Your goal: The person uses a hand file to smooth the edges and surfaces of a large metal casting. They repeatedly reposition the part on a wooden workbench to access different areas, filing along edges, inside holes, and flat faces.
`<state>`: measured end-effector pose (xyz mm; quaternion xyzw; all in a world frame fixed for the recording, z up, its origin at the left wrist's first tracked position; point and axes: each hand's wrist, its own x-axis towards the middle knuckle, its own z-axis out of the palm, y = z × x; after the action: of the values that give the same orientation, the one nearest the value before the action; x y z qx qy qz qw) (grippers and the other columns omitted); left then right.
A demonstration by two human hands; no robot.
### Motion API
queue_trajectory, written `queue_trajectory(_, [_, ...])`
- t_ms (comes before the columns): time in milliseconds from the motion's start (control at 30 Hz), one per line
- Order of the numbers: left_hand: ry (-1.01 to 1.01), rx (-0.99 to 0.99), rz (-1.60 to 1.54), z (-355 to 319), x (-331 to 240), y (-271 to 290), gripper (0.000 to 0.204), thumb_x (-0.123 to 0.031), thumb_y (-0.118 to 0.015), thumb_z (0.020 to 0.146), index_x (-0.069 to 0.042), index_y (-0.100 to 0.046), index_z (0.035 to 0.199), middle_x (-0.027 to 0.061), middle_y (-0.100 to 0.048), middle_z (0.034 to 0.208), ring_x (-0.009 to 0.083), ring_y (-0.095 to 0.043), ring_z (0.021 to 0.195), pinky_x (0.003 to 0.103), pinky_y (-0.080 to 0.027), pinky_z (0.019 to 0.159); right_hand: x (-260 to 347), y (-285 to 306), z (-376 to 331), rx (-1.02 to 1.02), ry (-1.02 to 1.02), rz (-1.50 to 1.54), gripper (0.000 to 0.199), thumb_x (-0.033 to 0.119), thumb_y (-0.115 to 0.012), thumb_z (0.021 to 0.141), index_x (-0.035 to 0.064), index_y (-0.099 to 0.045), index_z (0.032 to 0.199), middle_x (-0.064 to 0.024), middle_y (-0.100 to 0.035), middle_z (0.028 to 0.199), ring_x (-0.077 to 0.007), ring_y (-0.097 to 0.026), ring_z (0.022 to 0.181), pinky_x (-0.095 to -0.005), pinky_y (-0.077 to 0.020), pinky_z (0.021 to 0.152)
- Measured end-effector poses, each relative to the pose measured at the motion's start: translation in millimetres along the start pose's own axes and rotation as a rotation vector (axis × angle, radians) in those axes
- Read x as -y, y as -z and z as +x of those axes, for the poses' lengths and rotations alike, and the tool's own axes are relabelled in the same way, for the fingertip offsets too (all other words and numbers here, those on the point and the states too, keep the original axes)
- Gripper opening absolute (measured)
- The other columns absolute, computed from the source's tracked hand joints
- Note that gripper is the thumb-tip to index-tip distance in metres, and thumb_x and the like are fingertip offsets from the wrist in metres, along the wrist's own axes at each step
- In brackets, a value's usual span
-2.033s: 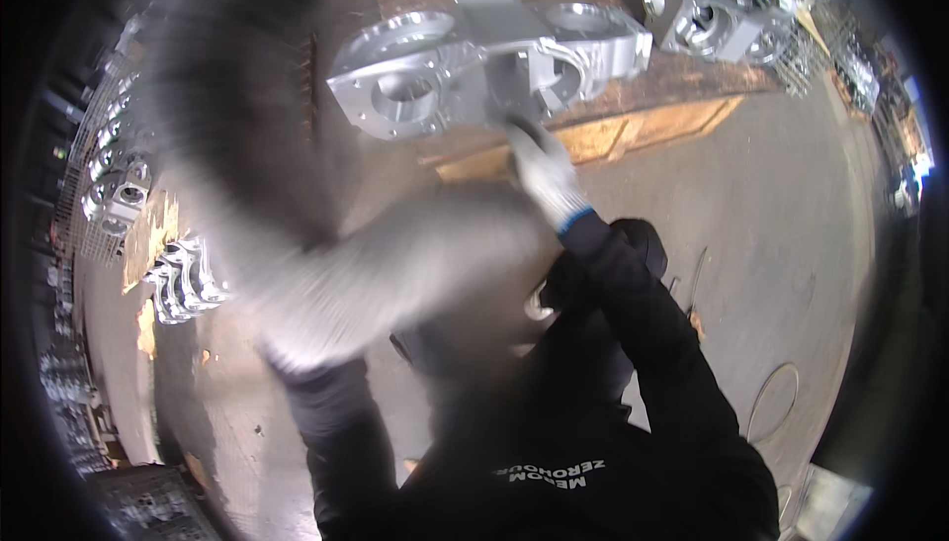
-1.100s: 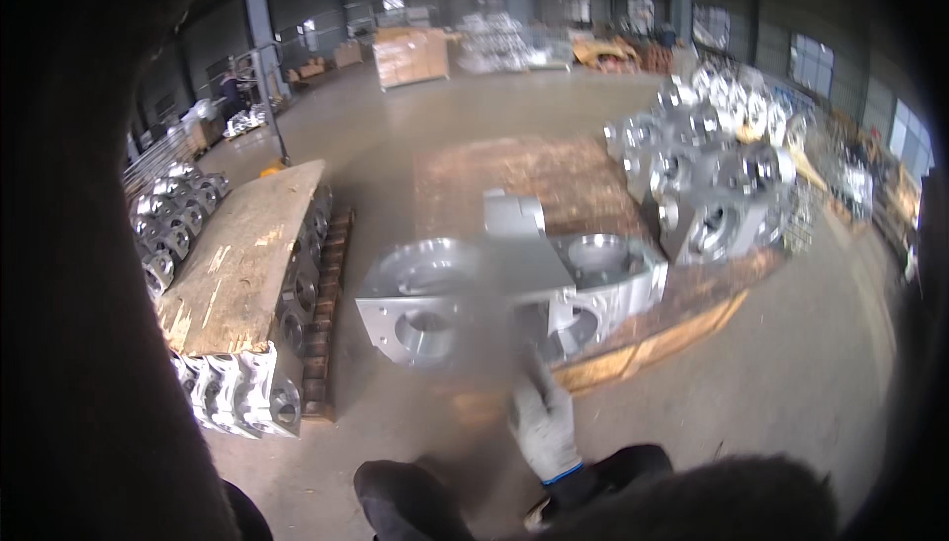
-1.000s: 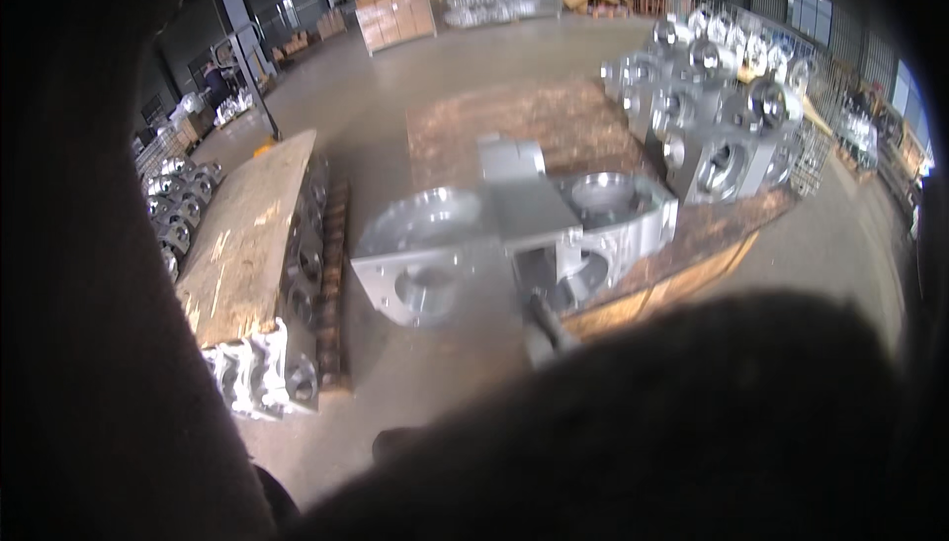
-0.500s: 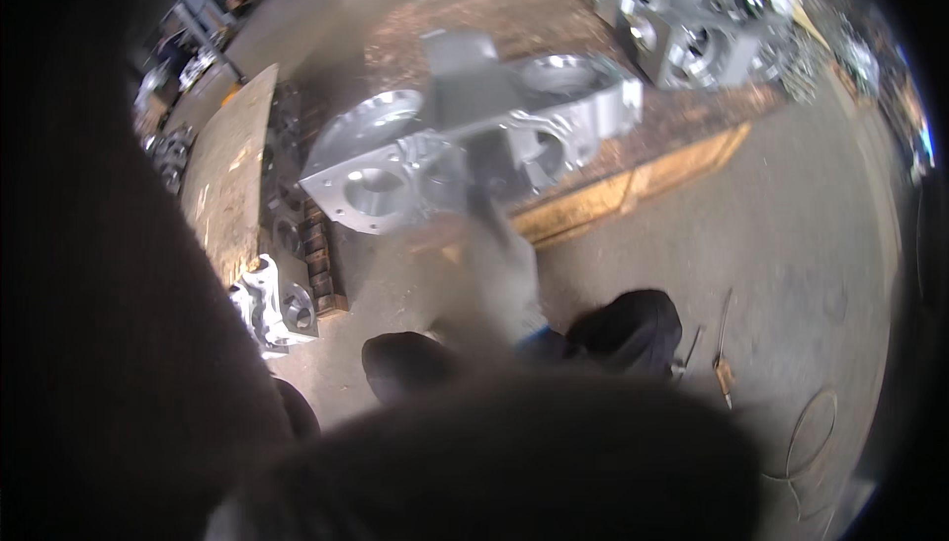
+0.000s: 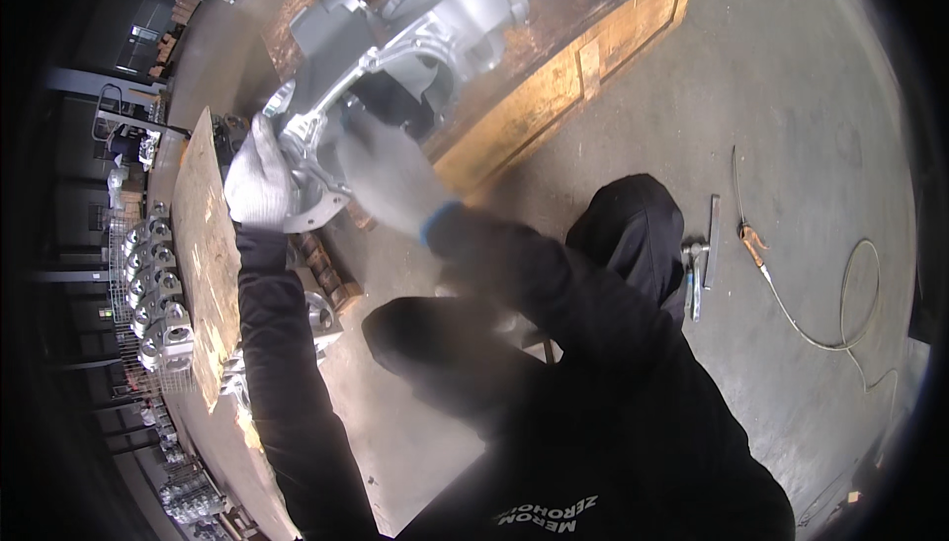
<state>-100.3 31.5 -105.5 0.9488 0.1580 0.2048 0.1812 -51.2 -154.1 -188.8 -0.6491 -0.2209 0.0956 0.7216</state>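
A silvery machined metal casting (image 5: pixel 465 29) with large round bores stands tilted on the brown workbench. My left hand (image 5: pixel 259 180), in a white glove, grips the casting's near left end, fingers wrapped round its edge. My right hand (image 5: pixel 390 175), also in a white glove with a blue cuff, reaches to the casting's near side beside a wide opening. Its fingers are blurred and partly hidden there, so whether they hold anything does not show.
The bench's wooden side (image 5: pixel 563 96) faces me. Left stands a plywood board (image 5: pixel 203 254), with several castings (image 5: pixel 158 289) beyond. On the floor to the right lie a hammer (image 5: pixel 696 252), a metal bar (image 5: pixel 712 244) and an orange-handled air gun (image 5: pixel 753 241) with its hose (image 5: pixel 840 345).
My view has swung, so the casting now appears higher and more slanted. My left hand, unseen before, now shows on its left end. My right hand appears farther left along it.
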Motion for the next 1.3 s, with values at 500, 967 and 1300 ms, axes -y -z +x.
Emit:
queue_trajectory(500, [-0.060,-0.088,0.144,-1,13,-1,0.071,-0.063,-0.037,0.112,-0.004,-0.075,0.126,0.0252,-0.076,0.111,0.0427,-0.072,0.110,0.046,-0.054,0.100,-6,36,-8,0.100,0.141,-0.516,0.032,0.027,-0.060,0.103,0.0021,-0.070,0.121,-0.0180,-0.075,0.102,-0.0395,-0.068,0.084,-0.0444,-0.0569,0.087])
queue_trajectory(967, [-0.102,0.008,0.121,-9,4,16,0.073,-0.066,-0.028,0.111,-0.014,-0.074,0.133,0.0209,-0.078,0.111,0.0391,-0.074,0.109,0.045,-0.055,0.100,-4,72,53,0.199,0.858,-1.782,0.026,0.020,-0.065,0.098,0.0144,-0.077,0.119,-0.0076,-0.077,0.119,-0.0275,-0.076,0.086,-0.0419,-0.0606,0.069])
queue_trajectory(1300, [-0.153,0.056,0.006,-14,5,30,0.073,-0.078,-0.055,0.098,-0.016,-0.077,0.128,0.0122,-0.081,0.105,0.0313,-0.077,0.102,0.042,-0.058,0.094,58,92,-31,0.387,0.900,-1.582,0.038,0.007,-0.069,0.090,0.0083,-0.074,0.127,-0.0061,-0.075,0.127,-0.0257,-0.074,0.077,-0.0388,-0.0610,0.068])
